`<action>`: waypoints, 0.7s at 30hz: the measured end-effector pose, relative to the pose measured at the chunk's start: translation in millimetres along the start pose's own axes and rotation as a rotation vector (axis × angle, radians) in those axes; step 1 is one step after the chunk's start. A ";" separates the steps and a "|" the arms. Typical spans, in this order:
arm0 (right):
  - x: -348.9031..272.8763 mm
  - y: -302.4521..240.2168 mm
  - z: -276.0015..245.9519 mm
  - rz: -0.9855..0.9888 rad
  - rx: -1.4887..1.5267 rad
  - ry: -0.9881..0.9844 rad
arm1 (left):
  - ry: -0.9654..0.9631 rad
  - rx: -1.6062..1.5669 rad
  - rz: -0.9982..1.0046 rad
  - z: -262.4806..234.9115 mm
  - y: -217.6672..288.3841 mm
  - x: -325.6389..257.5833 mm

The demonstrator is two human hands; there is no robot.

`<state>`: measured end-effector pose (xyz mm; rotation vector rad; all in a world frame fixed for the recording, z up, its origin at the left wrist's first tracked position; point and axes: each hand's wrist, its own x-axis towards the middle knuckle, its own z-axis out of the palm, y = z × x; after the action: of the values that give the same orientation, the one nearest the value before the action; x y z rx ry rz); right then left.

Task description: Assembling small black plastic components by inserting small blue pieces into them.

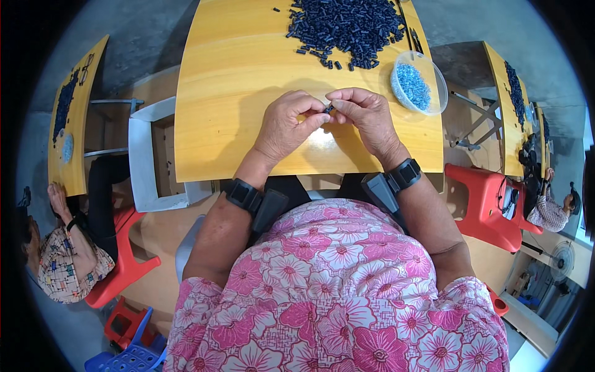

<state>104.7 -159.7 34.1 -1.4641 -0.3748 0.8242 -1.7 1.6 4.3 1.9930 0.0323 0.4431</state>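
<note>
Over the near half of the yellow table, my left hand [290,126] and my right hand [367,118] meet fingertip to fingertip. Both pinch one small dark cylindrical piece [329,108], mostly covered by the fingers. Beyond them lies a large heap of similar dark pieces [347,28], with a few strays at its near edge. To the right of my right hand stands a clear round plastic tub [441,93] holding many tiny light-blue translucent parts [413,87].
Thin dark tools [415,40] lie by the table's [217,93] right edge. A white open box [144,155] stands left of the table, a red stool [486,208] to the right. People sit at other tables with similar heaps, one at left [74,254], another far right [548,211].
</note>
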 end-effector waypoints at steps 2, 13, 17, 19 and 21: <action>0.6 0.9 0.7 0.003 -0.008 -0.002 | 0.008 -0.005 -0.008 -0.2 -0.2 -0.3; 0.6 -0.9 3.2 -0.024 -0.036 0.014 | 0.031 -0.010 -0.022 0.7 -1.9 0.7; 0.4 -0.5 0.5 -0.035 -0.081 -0.004 | 0.003 -0.003 -0.030 0.0 -0.9 1.1; 0.4 -0.7 0.1 -0.038 -0.097 -0.005 | 0.002 0.002 -0.029 -0.3 -1.0 0.8; 0.8 -0.1 -0.3 -0.041 -0.113 -0.005 | 0.000 0.006 -0.026 -0.4 -0.8 0.7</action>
<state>105.4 -159.4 34.0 -1.5544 -0.4603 0.7839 -1.1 2.4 3.9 1.9962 0.0602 0.4269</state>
